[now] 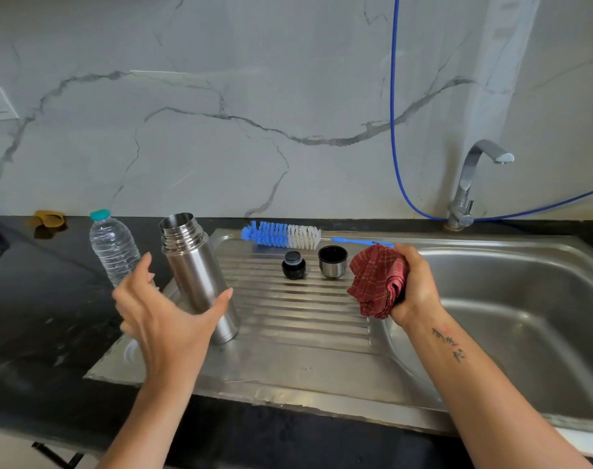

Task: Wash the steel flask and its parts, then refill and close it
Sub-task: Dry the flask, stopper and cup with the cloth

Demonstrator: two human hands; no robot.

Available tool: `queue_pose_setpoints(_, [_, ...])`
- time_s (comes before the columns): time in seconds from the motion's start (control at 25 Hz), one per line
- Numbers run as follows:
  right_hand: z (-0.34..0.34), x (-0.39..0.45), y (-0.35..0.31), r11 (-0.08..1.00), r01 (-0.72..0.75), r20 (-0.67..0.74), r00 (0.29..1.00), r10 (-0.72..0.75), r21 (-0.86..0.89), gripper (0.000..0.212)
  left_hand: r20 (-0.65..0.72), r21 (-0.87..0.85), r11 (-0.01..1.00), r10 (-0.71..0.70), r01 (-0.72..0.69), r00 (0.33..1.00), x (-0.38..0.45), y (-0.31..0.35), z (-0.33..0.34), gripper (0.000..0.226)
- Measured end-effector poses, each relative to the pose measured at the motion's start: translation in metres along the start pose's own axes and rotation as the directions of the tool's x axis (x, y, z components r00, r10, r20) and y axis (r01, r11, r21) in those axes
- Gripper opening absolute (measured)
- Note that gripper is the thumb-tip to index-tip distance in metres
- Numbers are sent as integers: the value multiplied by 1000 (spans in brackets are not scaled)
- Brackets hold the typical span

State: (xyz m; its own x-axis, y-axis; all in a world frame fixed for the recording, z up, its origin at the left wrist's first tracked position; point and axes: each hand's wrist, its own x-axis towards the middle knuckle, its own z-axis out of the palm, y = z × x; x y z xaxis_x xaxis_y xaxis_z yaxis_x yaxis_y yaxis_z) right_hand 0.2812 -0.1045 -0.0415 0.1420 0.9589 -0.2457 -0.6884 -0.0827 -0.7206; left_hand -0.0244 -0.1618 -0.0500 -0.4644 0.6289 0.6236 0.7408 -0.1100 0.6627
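Note:
The steel flask (196,272) stands open-mouthed on the left of the ribbed drainboard (298,309). My left hand (163,316) is spread just in front of the flask, thumb near its lower side, holding nothing. On the drainboard behind sit the black stopper (293,264) and the steel cup lid (332,261), mouth up. A blue and white bottle brush (283,234) lies along the back edge. My right hand (415,286) grips a crumpled red cloth (378,280) over the drainboard's right end. A clear water bottle (112,247) with a teal cap stands left of the flask.
The steel sink basin (511,319) lies to the right, with a tap (471,184) at its back and a blue hose (395,130) hanging down the marble wall. Black counter (34,299) extends left, with a brownish rag (48,220) at the back.

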Motion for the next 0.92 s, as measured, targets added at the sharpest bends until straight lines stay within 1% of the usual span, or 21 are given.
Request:
queue_pose_setpoints(0.04, [-1, 1, 0, 1000, 4, -1, 1000, -4, 4, 34, -43, -3, 993, 121, -121, 992, -8, 10, -2, 112])
queue_pose_setpoints(0.08, [0, 1, 1, 1000, 1, 6, 1000, -1, 4, 34, -18, -32, 973, 229, -230, 973, -16, 20, -1, 96])
queue_pose_setpoints(0.12, [0, 2, 1, 1000, 3, 10, 1000, -3, 4, 34, 62, -76, 945, 324, -319, 944, -21, 30, 3, 78])
queue_pose_setpoints(0.16, [1, 2, 2, 1000, 1, 13, 1000, -1, 5, 35, 179, -113, 922, 385, -369, 906, -23, 37, 12, 61])
queue_pose_setpoints(0.2, [1, 2, 2, 1000, -1, 11, 1000, 1, -1, 35, 307, -138, 916, 401, -376, 863, -24, 43, 24, 47])
queue_pose_setpoints(0.24, [0, 1, 2, 1000, 0, 11, 1000, 0, -4, 34, 409, -153, 922, 387, -356, 826, -22, 47, 40, 39])
queue_pose_setpoints(0.28, [0, 2, 2, 1000, 5, 12, 1000, -5, -8, 34, 469, -161, 932, 361, -324, 806, -17, 48, 57, 35])
queue_pose_setpoints(0.32, [-1, 3, 2, 1000, 6, 10, 1000, -6, -13, 33, 492, -159, 942, 336, -297, 803, -12, 50, 75, 35])
queue_pose_setpoints(0.4, [-2, 3, 2, 1000, 7, 4, 1000, -7, -15, 32, 519, -99, 948, 308, -302, 797, 5, 52, 110, 41])
queue_pose_setpoints(0.48, [-1, 3, 2, 1000, 6, 6, 1000, -6, -16, 32, 589, 10, 951, 244, -309, 770, 24, 56, 140, 52])
queue_pose_setpoints(0.56, [-1, 3, 2, 1000, 1, 11, 1000, -1, -6, 32, 668, 116, 945, 153, -306, 728, 40, 57, 165, 61])
queue_pose_setpoints(0.64, [-2, 4, 2, 1000, -2, 1, 1000, 2, -12, 26, 732, 192, 931, 74, -309, 678, 49, 56, 183, 60])
queue_pose_setpoints(0.72, [-1, 4, 1, 999, 10, -4, 1000, -10, -31, 20, 767, 213, 930, 29, -298, 641, 50, 54, 192, 51])
queue_pose_setpoints(0.84, [0, 2, 1, 998, 34, -7, 999, -35, -46, 18, 753, 197, 947, 20, -254, 658, 46, 52, 192, 35])
queue_pose_setpoints(0.92, [-1, 2, 0, 998, 51, -43, 998, -53, -41, 24, 699, 125, 976, 43, -181, 714, 44, 52, 185, 31])
